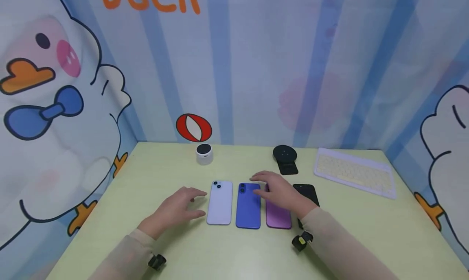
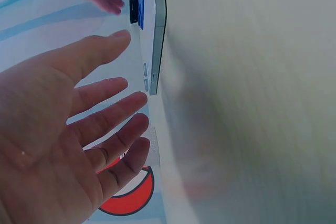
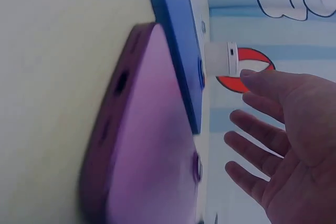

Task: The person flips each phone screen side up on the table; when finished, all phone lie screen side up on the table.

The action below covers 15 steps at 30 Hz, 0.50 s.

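Several smartphones lie in a row, backs up. At the left is a pale lavender phone (image 1: 220, 204), with a blue phone (image 1: 248, 208) beside it, then a purple phone (image 1: 278, 213) and a black phone (image 1: 307, 192). My left hand (image 1: 176, 211) hovers at the lavender phone's left side, fingers spread and holding nothing. Above the blue and purple phones hangs my right hand (image 1: 280, 192), its fingers extended and its palm free. It hides the purple phone's upper part, and my wrist and sleeve cover some of the black one. In the right wrist view the purple phone (image 3: 152, 140) looms close.
Behind the phones stands a small white cylindrical speaker (image 1: 204, 154) with a dark top. Further right are a black round charging stand (image 1: 285, 156) and a lavender keyboard (image 1: 355, 172). A printed curtain (image 1: 249, 68) rises along the back edge of the pale table (image 1: 242, 255).
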Available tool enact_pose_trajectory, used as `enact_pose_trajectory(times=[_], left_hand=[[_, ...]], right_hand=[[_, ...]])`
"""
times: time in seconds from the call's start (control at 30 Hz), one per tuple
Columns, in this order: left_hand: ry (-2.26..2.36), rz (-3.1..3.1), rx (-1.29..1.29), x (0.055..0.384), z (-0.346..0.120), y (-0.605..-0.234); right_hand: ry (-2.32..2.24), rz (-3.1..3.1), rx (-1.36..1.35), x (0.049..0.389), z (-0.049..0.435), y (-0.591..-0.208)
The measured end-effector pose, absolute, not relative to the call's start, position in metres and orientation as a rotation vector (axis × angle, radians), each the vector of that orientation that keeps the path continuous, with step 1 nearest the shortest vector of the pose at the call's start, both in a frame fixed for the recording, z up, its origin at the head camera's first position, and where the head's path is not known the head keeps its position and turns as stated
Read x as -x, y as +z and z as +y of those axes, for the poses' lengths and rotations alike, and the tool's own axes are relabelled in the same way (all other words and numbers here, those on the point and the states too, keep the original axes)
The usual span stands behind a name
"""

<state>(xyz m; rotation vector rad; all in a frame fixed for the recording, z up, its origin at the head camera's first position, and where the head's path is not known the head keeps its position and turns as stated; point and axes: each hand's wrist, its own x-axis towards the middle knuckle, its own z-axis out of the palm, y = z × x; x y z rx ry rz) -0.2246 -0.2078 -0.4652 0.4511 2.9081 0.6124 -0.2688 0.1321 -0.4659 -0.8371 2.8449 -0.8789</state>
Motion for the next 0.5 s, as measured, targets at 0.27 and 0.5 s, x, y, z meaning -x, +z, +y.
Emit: enact_pose_trajectory(times=[0.27, 0.5], left_hand=[[0.638, 2.897, -0.509, 0.222, -0.202, -0.470], [0.600, 2.883, -0.563, 0.221, -0.203, -0.474]], right_hand=[[-0.842, 2.769, 0.928, 0.290, 0.089, -0.479], [-0.802, 2.772, 0.876, 0.294, 0.070, -0.485]])
